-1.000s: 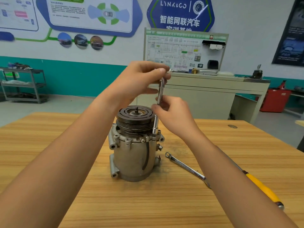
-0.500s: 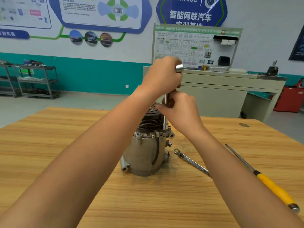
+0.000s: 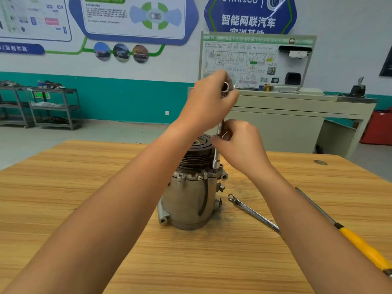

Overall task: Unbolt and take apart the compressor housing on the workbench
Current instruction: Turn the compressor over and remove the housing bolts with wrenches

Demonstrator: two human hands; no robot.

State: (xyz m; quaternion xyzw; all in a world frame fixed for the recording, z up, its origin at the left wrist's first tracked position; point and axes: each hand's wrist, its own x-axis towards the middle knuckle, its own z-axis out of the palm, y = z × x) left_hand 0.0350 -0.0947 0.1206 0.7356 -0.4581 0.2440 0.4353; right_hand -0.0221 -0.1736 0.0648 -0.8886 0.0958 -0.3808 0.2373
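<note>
We have the compressor housing [image 3: 186,200] upright near the middle of the workbench [image 3: 63,187], clutch pulley [image 3: 197,149] on top; nothing clamps it that we can see. The socket wrench [image 3: 220,128] stands close to vertical, its socket end down on a flange bolt [image 3: 215,169] at the right of the upper rim, just beside the pulley; we cannot tell if the socket is fully seated. The left hand [image 3: 210,100] is curled round the top of the wrench; the right hand [image 3: 239,143] pinches the shaft lower down, fingers closed on it.

We judge the step to be loosening this bolt. To do it well we'd keep the shaft in line with the bolt and not lean it on the pulley; press down so the socket doesn't ride off the head; let the lower hand steady the shaft while the upper one turns. The housing may twist or tip under torque, so short, firm turns; other bolt heads on the rim facing us look still in, so we'd work round evenly.

A ring spanner [image 3: 252,213] lies on the bench just right of the housing; a yellow-handled screwdriver [image 3: 364,247] lies farther right, apart from it.
</note>
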